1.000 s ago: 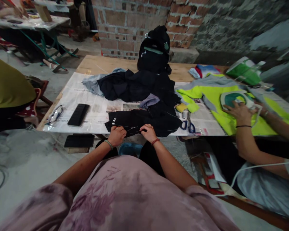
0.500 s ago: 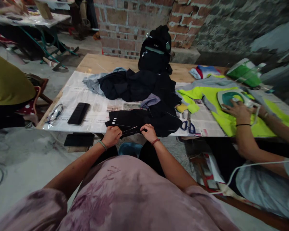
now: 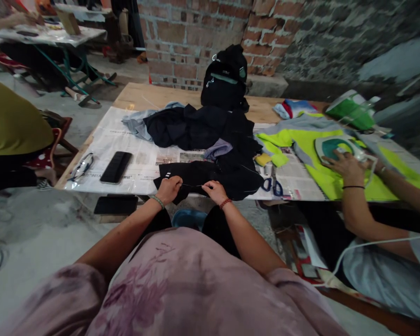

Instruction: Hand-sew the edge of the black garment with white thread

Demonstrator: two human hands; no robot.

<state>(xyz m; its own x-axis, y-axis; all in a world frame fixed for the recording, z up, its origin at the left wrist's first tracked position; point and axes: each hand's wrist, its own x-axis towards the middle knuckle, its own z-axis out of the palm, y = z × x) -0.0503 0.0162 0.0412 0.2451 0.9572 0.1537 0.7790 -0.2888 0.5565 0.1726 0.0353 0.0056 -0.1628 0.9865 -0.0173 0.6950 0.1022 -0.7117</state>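
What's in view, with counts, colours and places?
Near table: one, brown, ahead
Dark cloth: count unclear, black, middle
Strand: one, pale, between hands
Backpack: one, black, table's back
Phones: two, black, left, one lower
Glasses: one pair, colour unclear, left
Scissors: one pair, blue handles, right of cloth
Garment: one, yellow and grey, right
Iron: one, white and green, on garment
Co-worker's hand: one, on iron
Left hand: one, green bracelet, holding strand
Right hand: one, red bracelet, holding strand

1. Leftward, we have open newspaper (image 3: 142, 163) between phone (image 3: 116, 167) and black cloth (image 3: 192, 127).
2. Straight ahead, the black cloth's heap and backpack (image 3: 224, 86) block us.
3. Between our left hand (image 3: 170, 190) and right hand (image 3: 215, 192), a thread (image 3: 192, 186) spans the gap.
4. Rightward, scissors (image 3: 273, 181), then a co-worker's hand (image 3: 348, 169) and iron (image 3: 329, 147), bar our way.
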